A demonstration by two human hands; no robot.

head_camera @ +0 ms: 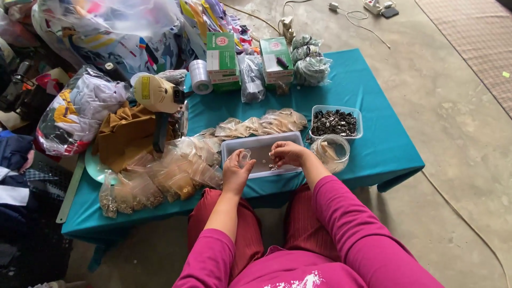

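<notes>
My left hand [237, 172] holds a small clear plastic bag [245, 157] at the near left edge of a clear rectangular tray [261, 144]. My right hand [288, 153] is over the tray's near right part, fingers pinched on tiny pieces too small to identify. Both arms wear pink sleeves. The tray sits at the front of a low table under a teal cloth [368, 90].
Several small filled clear bags [170, 173] lie left of the tray and behind it. To the right stand a tub of dark small parts [335, 122] and a round clear container [332, 151]. Two green boxes [222, 58], a tape roll [200, 76] and a yellow tool [157, 96] sit further back.
</notes>
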